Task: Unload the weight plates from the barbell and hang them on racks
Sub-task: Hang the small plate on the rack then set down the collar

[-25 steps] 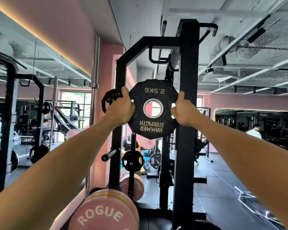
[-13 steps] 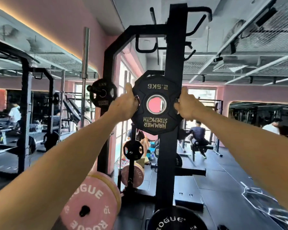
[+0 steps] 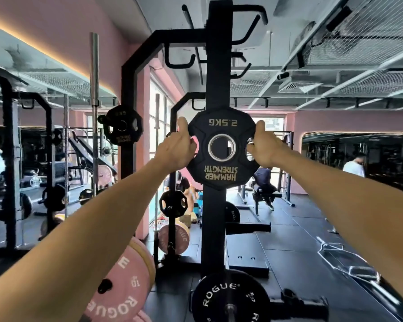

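Standing dead ahead: black rack upright (image 3: 215,217), tallest thing in view, with a stub peg (image 3: 247,227) sticking out low on its right side. Sitting lower down: pink Rogue plate (image 3: 123,291) at left, black Rogue plate (image 3: 228,298) at the foot of the upright. Hanging on the left frame: a 5 kg plate (image 3: 123,125).

Being held up against the upright at chest height, lettering upside down: 2.5 kg plate (image 3: 221,147). Through its steel-ringed centre hole, only dark post showing; no peg clearly lining up.

Gripping the plate's left edge, thumb up along the rim: left hand (image 3: 177,147). Gripping the right edge, fingers hooking into the cut-out: right hand (image 3: 264,145).

Risks, judging from here: hole missing its peg and rim knocking the post; letting go before seating, dropping the plate towards the black Rogue plate; fingers pinching inside the cut-outs against the upright.
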